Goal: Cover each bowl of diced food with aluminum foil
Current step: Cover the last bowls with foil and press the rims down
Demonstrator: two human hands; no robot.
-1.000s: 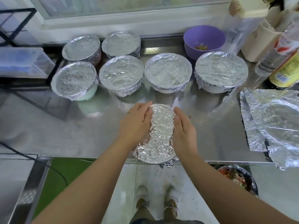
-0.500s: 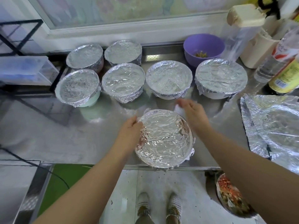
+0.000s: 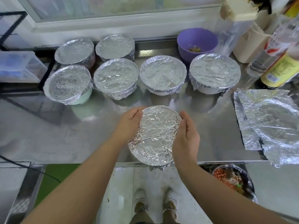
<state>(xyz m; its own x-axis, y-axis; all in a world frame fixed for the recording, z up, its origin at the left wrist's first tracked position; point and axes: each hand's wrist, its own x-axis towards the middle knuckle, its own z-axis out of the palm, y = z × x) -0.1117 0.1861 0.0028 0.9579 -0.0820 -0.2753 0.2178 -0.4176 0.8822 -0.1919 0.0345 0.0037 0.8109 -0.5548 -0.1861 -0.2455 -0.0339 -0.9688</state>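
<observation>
Foil is seen crimped tightly over the bowl being handled; this foil-covered bowl (image 3: 155, 139) sits at the near edge of the steel worktop (image 3: 64, 135), in the centre of the view.

Left hand (image 3: 129, 122): fingers are curled round the upper left rim of the foil-covered bowl, gripping it over the foil.

Right hand (image 3: 186, 136): cupped against the right rim, palm turned toward the bowl, with fingers and thumb bent onto the foil edge. The bowl is thus held between both hands.

Further back on the worktop, a front row of four covered bowls (image 3: 162, 75) is recorded, with a rear pair of covered bowls (image 3: 115, 46) behind its left end. All six are wrapped in foil, and neighbours in the left group are touching or nearly so.

A purple bowl (image 3: 196, 41) stands uncovered behind the rightmost covered bowl, with a small amount of food visible inside.

Loose foil sheets (image 3: 267, 123) lie crumpled at the right of the worktop, well apart from the hands.

Below the worktop edge at lower right, a bowl of diced food (image 3: 231, 180) with red and orange pieces is partly seen.
</observation>
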